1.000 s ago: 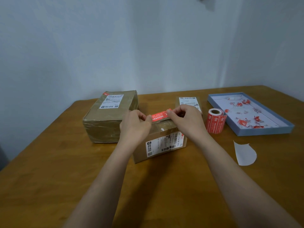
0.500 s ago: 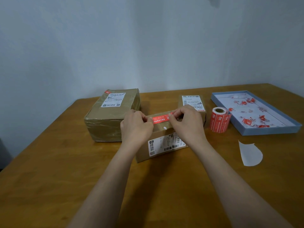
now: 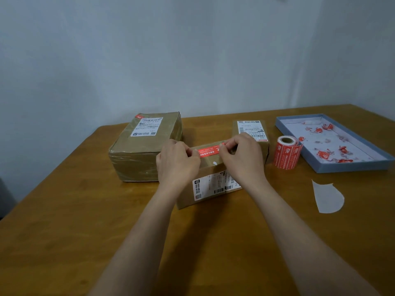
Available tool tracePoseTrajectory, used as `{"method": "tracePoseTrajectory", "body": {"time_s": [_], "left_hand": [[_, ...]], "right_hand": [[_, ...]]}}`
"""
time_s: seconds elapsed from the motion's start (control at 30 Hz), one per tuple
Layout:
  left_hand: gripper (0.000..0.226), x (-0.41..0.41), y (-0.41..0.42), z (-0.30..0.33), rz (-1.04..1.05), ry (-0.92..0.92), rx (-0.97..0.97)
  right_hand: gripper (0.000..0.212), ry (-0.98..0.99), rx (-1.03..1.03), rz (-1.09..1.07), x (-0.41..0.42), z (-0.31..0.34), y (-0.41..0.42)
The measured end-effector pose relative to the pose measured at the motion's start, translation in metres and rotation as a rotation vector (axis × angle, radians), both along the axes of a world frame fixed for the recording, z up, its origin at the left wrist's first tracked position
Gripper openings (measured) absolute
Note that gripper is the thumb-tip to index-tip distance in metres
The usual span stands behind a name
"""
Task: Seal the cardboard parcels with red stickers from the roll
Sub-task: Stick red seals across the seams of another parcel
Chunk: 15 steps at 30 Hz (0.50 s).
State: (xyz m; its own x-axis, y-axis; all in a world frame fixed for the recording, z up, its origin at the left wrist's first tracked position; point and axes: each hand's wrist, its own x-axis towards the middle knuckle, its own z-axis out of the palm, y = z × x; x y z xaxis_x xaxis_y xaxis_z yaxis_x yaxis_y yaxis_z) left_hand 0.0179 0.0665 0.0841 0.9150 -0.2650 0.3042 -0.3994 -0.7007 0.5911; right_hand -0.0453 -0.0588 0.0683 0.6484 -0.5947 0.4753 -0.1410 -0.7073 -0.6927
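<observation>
Red sticker sits stretched across the top far edge of the middle parcel, pinched at each end: left hand fingers curl onto its left end, right hand fingers curl onto its right end. Both hands grip the sticker, neither is relaxed.

Judgement on the step: sticker looks laid but not rubbed down. Best to keep it taut, lower the middle first, then sweep thumbs outward so no crease or bubble forms, and fold any overhang down the far side.

Outward: large parcel just left of the hands, small parcel behind the right hand, sticker roll standing right of that, blue tray with red scraps further right, white backing scrap loose on the bench.

Hard to tell: whether the sticker actually spans the flap seam, since hands cover both ends. Sticker print unreadable. Red corners show on both other parcels; whether those are full seals cannot be judged.
</observation>
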Motion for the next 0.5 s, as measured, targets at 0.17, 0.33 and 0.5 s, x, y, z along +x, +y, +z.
{"method": "tracePoseTrajectory", "body": {"time_s": [0.17,0.33,0.5], "left_hand": [[0.017,-0.0015,0.0005,0.0005,-0.007,-0.01,0.002],[0.02,-0.001,-0.0001,0.0004,0.002,-0.029,0.035],[0.016,-0.0021,-0.0006,-0.0008,0.019,-0.041,0.045]], "right_hand": [[0.024,-0.011,0.019,0.003,-0.0009,0.0002,0.0016],[0.024,0.004,-0.001,-0.015,-0.0001,0.001,0.0025],[0.028,0.008,-0.02,-0.016,-0.0001,0.0018,0.0032]]}}
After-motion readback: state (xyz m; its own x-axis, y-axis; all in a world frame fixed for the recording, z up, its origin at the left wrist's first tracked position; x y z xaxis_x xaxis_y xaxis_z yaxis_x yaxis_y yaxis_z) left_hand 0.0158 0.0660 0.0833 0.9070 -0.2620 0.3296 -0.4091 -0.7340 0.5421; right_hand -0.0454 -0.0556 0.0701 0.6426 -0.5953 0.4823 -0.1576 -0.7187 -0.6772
